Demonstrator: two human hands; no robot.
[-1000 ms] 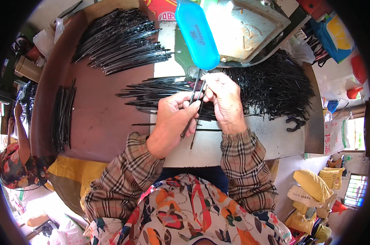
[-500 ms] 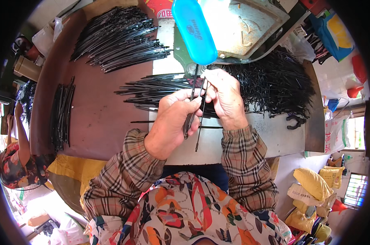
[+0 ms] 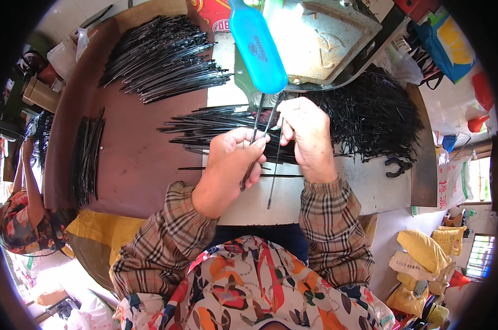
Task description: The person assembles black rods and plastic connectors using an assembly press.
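Observation:
My left hand [image 3: 227, 168] is closed around a few thin black rods [image 3: 254, 132], which slant up through its fingers toward the blue lamp-like piece. Between the fingertips of my right hand [image 3: 310, 137], a single thin black rod [image 3: 274, 176] hangs down with a small knob at its lower end. The two hands are close together but apart. Beneath and behind them lies a loose heap of similar rods [image 3: 199, 124], running left to right. A large tangled pile of black pieces [image 3: 370, 118] spreads out to the right of my right hand.
A long blue rounded piece [image 3: 259, 52] hangs over the work, in front of a worn metal plate [image 3: 337, 44]. Neat rod stacks [image 3: 155, 60] and a smaller bundle [image 3: 87, 159] lie on the brown sheet [image 3: 144, 143]. Another person's arm [image 3: 30, 181] shows at far left.
My right hand has shifted slightly right, and its rod now hangs a little lower, farther from my left fingers. My left hand still grips its rods.

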